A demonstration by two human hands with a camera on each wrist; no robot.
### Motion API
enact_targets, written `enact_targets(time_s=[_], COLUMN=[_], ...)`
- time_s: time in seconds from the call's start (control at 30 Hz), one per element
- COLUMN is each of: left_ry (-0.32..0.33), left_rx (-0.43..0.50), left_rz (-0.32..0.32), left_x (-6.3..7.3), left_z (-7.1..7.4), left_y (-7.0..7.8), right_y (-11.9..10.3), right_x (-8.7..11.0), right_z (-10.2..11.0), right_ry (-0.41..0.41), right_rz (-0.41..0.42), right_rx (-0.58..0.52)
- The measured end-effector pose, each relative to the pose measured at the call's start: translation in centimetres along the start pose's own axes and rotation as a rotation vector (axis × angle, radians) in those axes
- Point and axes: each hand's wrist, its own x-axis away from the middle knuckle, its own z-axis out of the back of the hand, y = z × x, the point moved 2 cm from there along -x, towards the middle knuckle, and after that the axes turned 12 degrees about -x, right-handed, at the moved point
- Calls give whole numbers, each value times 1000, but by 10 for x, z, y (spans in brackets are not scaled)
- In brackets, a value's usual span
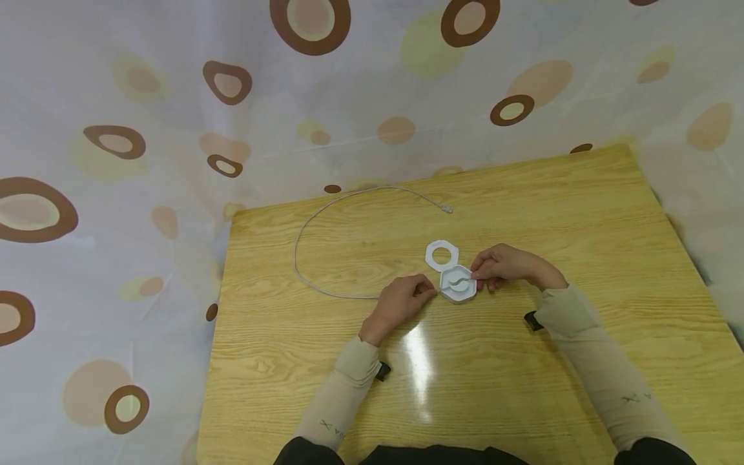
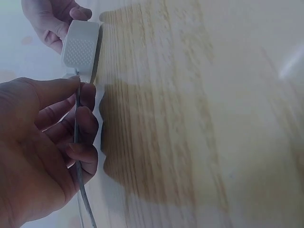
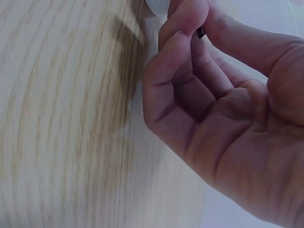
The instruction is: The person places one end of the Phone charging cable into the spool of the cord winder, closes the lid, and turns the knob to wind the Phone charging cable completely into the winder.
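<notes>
A white hexagonal case (image 1: 458, 292) stands open on the table, its ring-shaped lid (image 1: 431, 256) spread behind it. Inside is a raised S-shaped divider. My left hand (image 1: 401, 300) pinches a thin white charging cable (image 2: 77, 118) between thumb and forefinger, close to the case's left side; the cable runs across the palm. On the opposite side my right hand (image 1: 504, 265) holds the cable's other stretch at the case's right rim. A small dark metal tip (image 3: 201, 32) pokes out between its thumb and fingers. The fingers hide most of that end.
The cable loops widely over the left of the wooden table (image 1: 279, 361), ending in a loose plug (image 1: 446, 208) behind the lid. A patterned curtain (image 1: 349, 84) hangs along the far edge and the left side.
</notes>
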Motion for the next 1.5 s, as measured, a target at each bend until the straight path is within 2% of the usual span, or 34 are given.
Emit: enact_targets(time_s=[0.57, 0.8, 1.07, 1.27, 1.4, 1.5], left_ry=[-31, -42, -26, -19, -54, -85], left_rx=[6, 2, 3, 19, 49, 19], left_rz=[-7, -5, -5, 29, 29, 8], left_x=[4, 4, 4, 5, 6, 7], left_z=[-1, -2, -1, 0, 2, 3], left_y=[6, 6, 5, 4, 5, 8], right_y=[0, -3, -3, 3, 5, 7], right_x=[5, 7, 6, 7, 6, 6], right_z=[-4, -8, -8, -9, -10, -9], right_ry=[41, 29, 36, 60, 66, 73], right_rz=[41, 38, 34, 38, 57, 64], right_rx=[-66, -113, -79, -70, -80, -73])
